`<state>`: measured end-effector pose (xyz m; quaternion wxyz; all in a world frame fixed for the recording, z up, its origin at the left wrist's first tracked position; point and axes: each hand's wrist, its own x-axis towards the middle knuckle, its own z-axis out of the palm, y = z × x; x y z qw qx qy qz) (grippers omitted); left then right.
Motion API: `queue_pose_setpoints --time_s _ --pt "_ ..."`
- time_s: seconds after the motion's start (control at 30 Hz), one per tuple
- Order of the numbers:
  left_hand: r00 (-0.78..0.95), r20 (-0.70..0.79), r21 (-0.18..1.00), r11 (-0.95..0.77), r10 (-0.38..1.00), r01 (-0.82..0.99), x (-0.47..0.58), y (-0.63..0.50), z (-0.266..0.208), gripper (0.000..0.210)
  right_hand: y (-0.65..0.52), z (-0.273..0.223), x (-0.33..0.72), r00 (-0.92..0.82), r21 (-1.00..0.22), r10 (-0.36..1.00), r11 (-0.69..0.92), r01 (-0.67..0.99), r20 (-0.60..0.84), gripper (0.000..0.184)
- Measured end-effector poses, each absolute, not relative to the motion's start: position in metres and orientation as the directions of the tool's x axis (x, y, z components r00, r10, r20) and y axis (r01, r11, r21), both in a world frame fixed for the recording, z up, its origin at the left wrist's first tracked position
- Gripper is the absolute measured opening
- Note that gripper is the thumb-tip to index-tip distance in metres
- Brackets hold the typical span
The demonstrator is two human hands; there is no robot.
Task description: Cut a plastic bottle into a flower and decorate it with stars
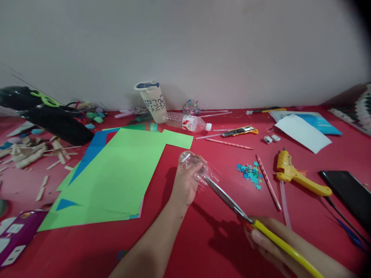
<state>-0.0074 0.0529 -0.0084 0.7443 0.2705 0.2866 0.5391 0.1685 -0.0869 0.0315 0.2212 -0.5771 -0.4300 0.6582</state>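
Near the middle of the table, my left hand point(187, 181) is closed around a clear plastic bottle piece point(185, 156) whose edge is cut into thin strips. My right hand point(271, 239), at the lower right, grips scissors point(226, 197) with yellow handles and long metal blades. The blade tips reach the cut strips beside my left fingers. Whether they touch the plastic I cannot tell. Part of the bottle piece is hidden by my left thumb and fingers.
Green paper sheets point(116, 173) lie to the left, near a black bottle point(58, 119). Behind are a cup point(153, 102), a plastic bottle point(188, 122) and a utility knife point(240, 131). Rightward lie blue stars point(251, 173), a yellow glue gun point(298, 175) and a black phone point(348, 197).
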Motion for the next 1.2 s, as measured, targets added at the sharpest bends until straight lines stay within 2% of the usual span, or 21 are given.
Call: queue_pose_setpoints --time_s 0.33,0.53,0.67,0.8,1.2 --pt "0.256 -0.186 0.708 0.310 0.949 -0.635 -0.007 0.051 -0.007 0.029 -0.091 0.028 0.161 -0.170 -0.773 0.754 -0.610 0.175 -0.634 0.059" --pt "0.269 -0.189 0.700 0.321 0.945 -0.638 -0.007 0.051 -0.006 0.028 -0.094 0.016 0.157 -0.061 -0.811 0.817 -0.556 0.183 -0.573 0.061" --pt "0.269 -0.153 0.704 0.296 0.951 -0.646 -0.008 0.053 -0.008 0.026 -0.092 0.020 0.158 -0.100 -0.793 0.792 -0.578 0.191 -0.602 0.060" --pt "0.278 -0.118 0.719 0.275 0.953 -0.638 -0.007 0.052 -0.009 0.026 -0.088 0.030 0.159 -0.134 -0.825 0.821 -0.524 0.211 -0.555 0.060" --pt "0.261 -0.127 0.748 0.265 0.957 -0.608 -0.005 0.049 -0.007 0.032 -0.087 0.020 0.159 -0.128 -0.824 0.827 -0.507 0.253 -0.548 0.056"
